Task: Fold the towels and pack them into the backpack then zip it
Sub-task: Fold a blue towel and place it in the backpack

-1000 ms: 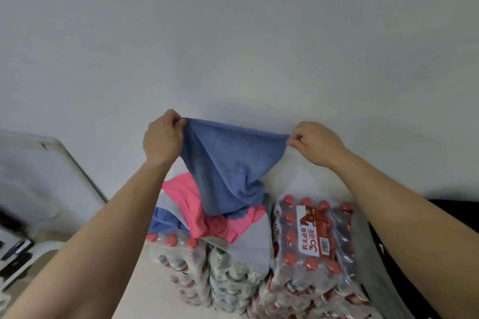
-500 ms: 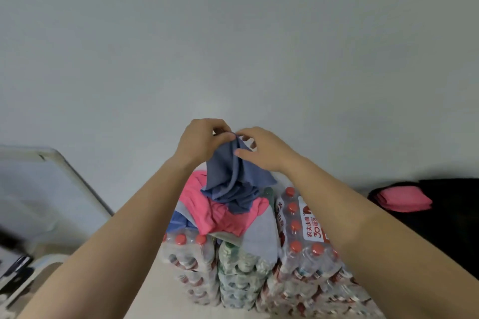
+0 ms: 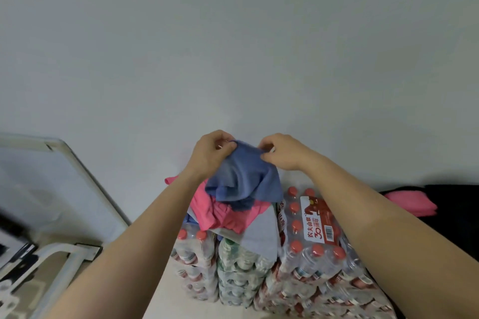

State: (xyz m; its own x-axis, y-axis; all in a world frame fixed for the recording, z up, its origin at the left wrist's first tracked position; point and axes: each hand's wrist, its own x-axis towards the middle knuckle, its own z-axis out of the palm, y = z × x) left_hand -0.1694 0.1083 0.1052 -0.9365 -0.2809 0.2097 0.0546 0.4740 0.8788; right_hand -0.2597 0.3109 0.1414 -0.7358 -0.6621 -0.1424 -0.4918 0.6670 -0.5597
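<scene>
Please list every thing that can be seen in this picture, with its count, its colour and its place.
blue towel: one, blue, lifted above the pile, top edge bunched between both hands
loose pink towel: one, pink, on the pile under the blue towel
grey towel: one, pale grey, hanging down over the packs
water bottle packs: several, clear with red caps, stacked in the centre
folded pink towel: one, pink, far right
black object: one, black, under the folded pink towel; perhaps the backpack
white board: one, white, leaning at the left
wall: grey, behind
left hand: grips the blue towel
right hand: pinches the blue towel
</scene>
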